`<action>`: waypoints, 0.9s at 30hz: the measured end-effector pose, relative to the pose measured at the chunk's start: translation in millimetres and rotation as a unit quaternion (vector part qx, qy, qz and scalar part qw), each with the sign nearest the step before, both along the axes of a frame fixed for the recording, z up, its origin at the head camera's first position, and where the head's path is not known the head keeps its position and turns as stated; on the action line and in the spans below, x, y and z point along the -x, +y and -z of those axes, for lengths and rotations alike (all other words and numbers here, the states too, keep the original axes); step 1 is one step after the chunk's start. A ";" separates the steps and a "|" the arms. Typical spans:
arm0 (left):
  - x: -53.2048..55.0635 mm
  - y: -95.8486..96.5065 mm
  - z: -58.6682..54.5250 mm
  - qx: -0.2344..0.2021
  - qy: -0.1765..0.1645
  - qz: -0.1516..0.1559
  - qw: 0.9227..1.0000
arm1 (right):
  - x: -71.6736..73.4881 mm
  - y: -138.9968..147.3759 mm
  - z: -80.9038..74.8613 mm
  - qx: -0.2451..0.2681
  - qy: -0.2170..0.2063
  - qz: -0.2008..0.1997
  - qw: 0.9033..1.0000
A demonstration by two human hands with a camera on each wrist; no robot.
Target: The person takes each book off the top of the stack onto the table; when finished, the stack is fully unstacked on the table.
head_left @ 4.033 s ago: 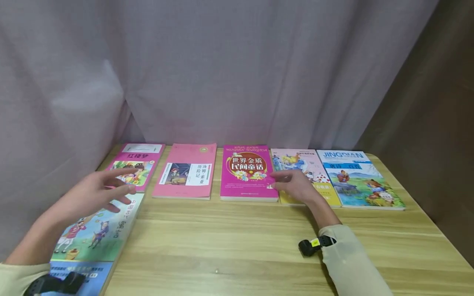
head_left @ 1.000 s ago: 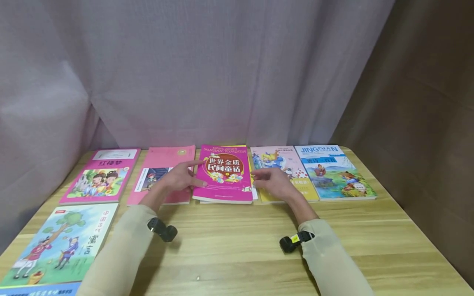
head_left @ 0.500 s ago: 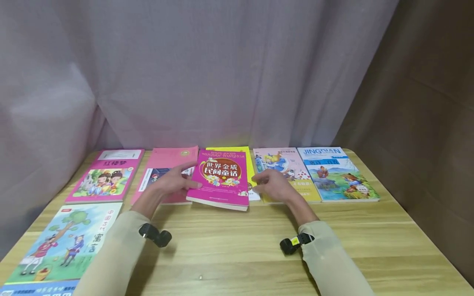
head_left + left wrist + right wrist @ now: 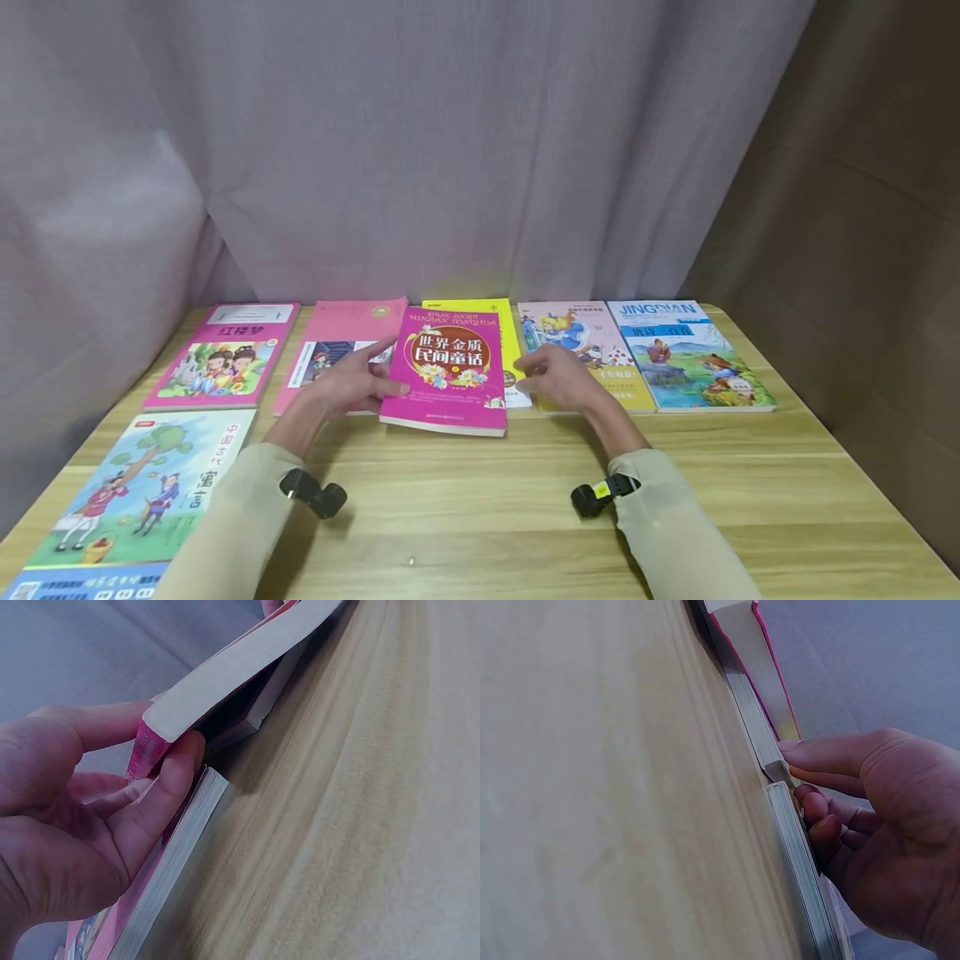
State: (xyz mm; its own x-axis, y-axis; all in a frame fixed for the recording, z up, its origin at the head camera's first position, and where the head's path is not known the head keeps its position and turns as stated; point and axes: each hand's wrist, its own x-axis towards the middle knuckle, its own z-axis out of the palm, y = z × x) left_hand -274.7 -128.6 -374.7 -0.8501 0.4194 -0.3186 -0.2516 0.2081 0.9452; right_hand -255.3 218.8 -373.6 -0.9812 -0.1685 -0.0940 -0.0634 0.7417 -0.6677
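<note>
My left hand pinches the left edge of a magenta paperback book, thumb on its cover and fingers below, as the left wrist view shows. This book is tilted and raised over a yellow book, covering most of it. At the yellow book's right edge, my right hand has its fingers curled, thumb and index fingertips at the corner of its page block. A pink book lies partly hidden behind my left hand. Right of the yellow one lies an Alice-style picture book.
A blue-topped book lies at the row's right end, a magenta-edged book at its left end. Nearer on the left is a green and blue storybook, partly behind my left sleeve. A grey curtain hangs behind the wooden table.
My left hand has come over from the left and taken hold of the magenta book, drawing it nearer and uncovering the yellow book. My right hand has stayed near the same spot.
</note>
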 end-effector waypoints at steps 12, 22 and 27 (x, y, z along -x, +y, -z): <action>-11.0 -2.6 -8.8 -0.012 0.028 -0.010 0.999 | 1.8 0.2 0.8 -0.009 -0.003 -0.003 1.000; -24.5 -7.5 -31.4 -0.022 0.095 -0.009 0.995 | 1.3 0.6 0.5 -0.005 -0.002 -0.008 1.000; -29.6 -13.1 -41.4 -0.030 0.113 -0.013 0.993 | 1.5 0.3 1.0 -0.003 -0.009 0.001 1.000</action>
State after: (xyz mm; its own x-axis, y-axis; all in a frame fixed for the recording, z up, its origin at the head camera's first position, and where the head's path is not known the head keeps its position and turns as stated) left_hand -245.1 -141.7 -333.3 -0.9080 0.4081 -0.0947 -0.0372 0.1467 0.9885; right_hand -256.8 219.2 -374.6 -0.9799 -0.1651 -0.1118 -0.0499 0.7459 -0.6642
